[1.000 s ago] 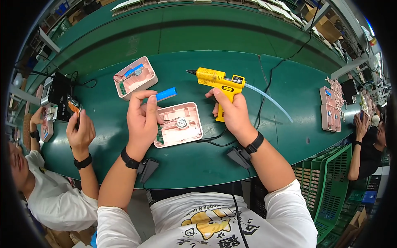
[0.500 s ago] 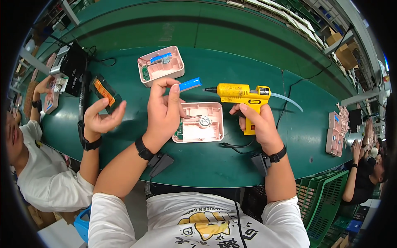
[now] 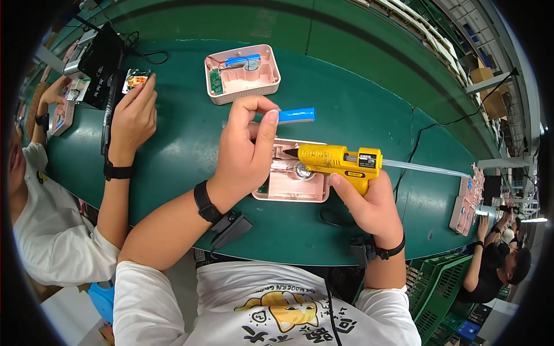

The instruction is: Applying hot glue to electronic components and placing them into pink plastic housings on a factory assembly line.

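Between the fingertips of my left hand (image 3: 245, 150) is a blue battery pack (image 3: 297, 115), its free end pointing right. My right hand (image 3: 372, 210) is wrapped round a yellow glue gun (image 3: 329, 155), with a clear glue stick (image 3: 427, 167) trailing from its back. The gun's dark nozzle hangs over a pink plastic housing (image 3: 297, 192) on the bench. In that housing a round silver part (image 3: 302, 170) and thin wires show; my left hand and the gun cover some of it.
Behind stands another pink housing (image 3: 242, 95) with a blue battery and green circuit board. A co-worker's hand (image 3: 133, 118) holds a small shiny piece at the left, near a black box-shaped device (image 3: 104, 69). More pink housings (image 3: 461, 213) lie far right. Green crates (image 3: 433, 282) stand below the bench edge.
The glue gun has come down and left, from beside the battery to over the housing. The co-worker's hand has turned over and moved up. My view has shifted slightly.
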`<state>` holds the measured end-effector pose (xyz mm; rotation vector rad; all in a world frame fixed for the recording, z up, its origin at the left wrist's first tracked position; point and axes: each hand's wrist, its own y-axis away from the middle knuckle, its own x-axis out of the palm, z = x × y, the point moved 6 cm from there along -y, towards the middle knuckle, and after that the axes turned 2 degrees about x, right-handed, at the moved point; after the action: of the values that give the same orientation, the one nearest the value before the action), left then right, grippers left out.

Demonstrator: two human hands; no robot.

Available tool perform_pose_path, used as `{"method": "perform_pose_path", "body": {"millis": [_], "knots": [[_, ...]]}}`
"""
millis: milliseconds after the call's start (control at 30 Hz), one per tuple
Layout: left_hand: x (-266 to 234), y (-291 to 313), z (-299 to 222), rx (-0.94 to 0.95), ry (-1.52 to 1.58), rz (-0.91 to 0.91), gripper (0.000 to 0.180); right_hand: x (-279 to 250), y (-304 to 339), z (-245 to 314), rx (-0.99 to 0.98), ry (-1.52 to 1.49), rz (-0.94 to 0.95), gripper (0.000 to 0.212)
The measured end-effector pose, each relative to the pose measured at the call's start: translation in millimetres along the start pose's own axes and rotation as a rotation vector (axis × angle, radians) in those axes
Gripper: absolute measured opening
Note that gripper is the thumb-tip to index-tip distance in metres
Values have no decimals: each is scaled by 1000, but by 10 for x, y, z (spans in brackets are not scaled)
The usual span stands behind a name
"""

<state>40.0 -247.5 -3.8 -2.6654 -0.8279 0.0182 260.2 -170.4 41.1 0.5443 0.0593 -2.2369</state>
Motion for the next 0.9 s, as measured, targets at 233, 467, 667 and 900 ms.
{"method": "perform_pose_path", "body": {"millis": [233,467,667,900], "knots": [[9,-17,-14,43,-6,15,15,75,-54,140,43,90,-29,22],[10,-18,-10,93,-30,23,15,146,-47,205,-3,142,-51,22],[9,-26,-13,70,-20,6,15,146,-21,255,91,118,32,23],[11,-14,-43,118,-48,38,16,134,-10,260,139,119,15,26]]}}
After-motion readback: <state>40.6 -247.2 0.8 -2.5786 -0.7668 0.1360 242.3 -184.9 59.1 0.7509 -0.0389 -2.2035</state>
